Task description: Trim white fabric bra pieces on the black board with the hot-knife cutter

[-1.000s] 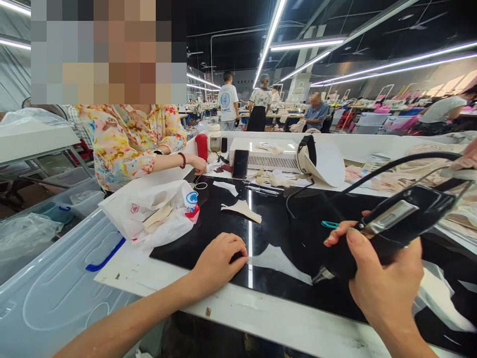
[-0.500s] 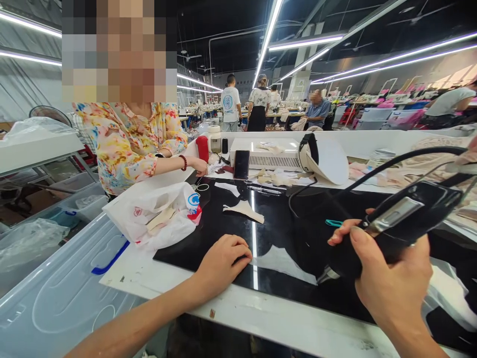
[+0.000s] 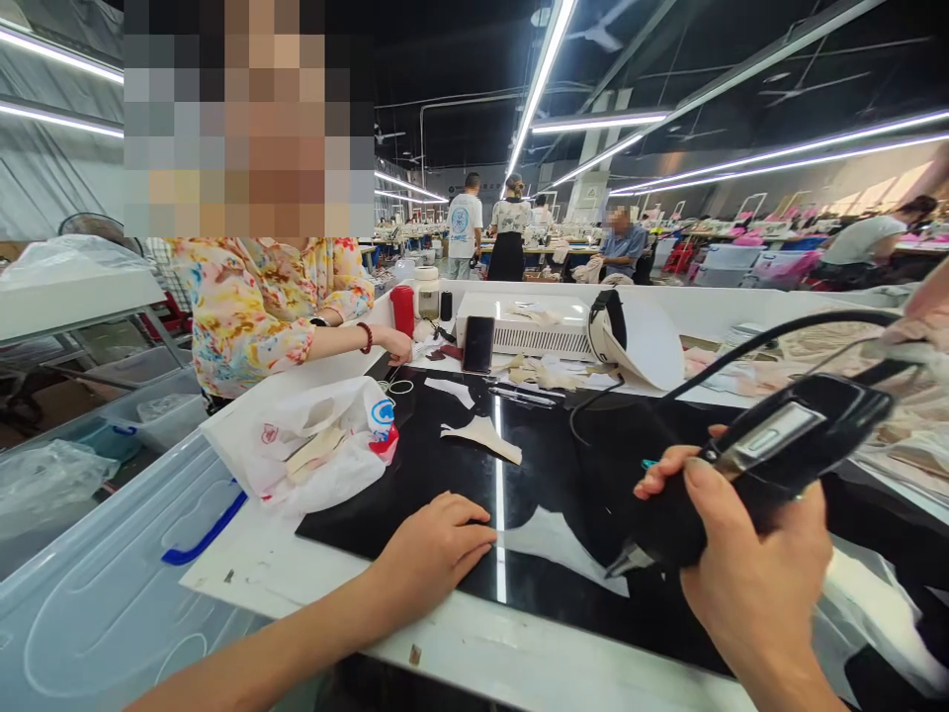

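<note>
Your right hand point(image 3: 748, 574) wraps around a black corded tool point(image 3: 748, 465), fingers curled and thumb laid along its top, the metal tip angled down toward a white fabric piece point(image 3: 556, 539) lying on the glossy black mat point(image 3: 445, 465). The tip hangs just above the fabric's right edge; whether it touches cannot be told. Your left hand point(image 3: 434, 549) lies palm down on the mat, fingers together and slightly bent, fingertips pressed at the fabric's left edge, forearm stretched across the white surface point(image 3: 519, 653). The tool's black cord point(image 3: 778, 331) arcs up and away to the right.

The mat lies on the long white surface in a large workshop lit by strip lights point(image 3: 541, 69). Two more pale fabric pieces lie farther up the mat point(image 3: 481, 435). A white plastic bag point(image 3: 311, 440) sits at the mat's left, one red bottle point(image 3: 402, 310) and one dark phone point(image 3: 478, 343) stand near the far edge beside a white box point(image 3: 534, 321). Across the surface, one person in a floral blouse point(image 3: 259, 307) rests a hand point(image 3: 396, 344) on it. At least four other people are in the background.
</note>
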The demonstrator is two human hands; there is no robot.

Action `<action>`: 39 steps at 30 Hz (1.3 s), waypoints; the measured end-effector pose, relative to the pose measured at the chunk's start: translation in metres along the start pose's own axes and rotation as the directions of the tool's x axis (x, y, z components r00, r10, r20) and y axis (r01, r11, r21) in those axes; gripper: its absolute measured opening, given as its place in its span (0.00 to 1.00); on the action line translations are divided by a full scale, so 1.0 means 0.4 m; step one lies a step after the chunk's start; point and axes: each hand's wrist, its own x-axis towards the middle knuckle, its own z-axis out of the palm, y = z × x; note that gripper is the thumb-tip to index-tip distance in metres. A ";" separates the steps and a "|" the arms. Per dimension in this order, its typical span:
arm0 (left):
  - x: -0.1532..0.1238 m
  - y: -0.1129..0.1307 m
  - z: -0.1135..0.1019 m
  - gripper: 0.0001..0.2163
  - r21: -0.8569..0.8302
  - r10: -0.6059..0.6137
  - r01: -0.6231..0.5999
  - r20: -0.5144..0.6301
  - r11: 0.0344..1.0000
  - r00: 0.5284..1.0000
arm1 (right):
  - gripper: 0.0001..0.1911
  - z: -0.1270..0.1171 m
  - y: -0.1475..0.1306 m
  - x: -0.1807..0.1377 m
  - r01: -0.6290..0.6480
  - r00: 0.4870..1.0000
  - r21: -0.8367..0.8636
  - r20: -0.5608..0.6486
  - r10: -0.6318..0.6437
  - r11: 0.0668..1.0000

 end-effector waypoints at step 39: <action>0.001 0.008 0.016 0.10 0.195 0.150 -0.132 -0.082 0.972 0.985 | 0.17 0.197 0.080 -0.101 -0.103 0.968 0.221 0.247 0.047 0.970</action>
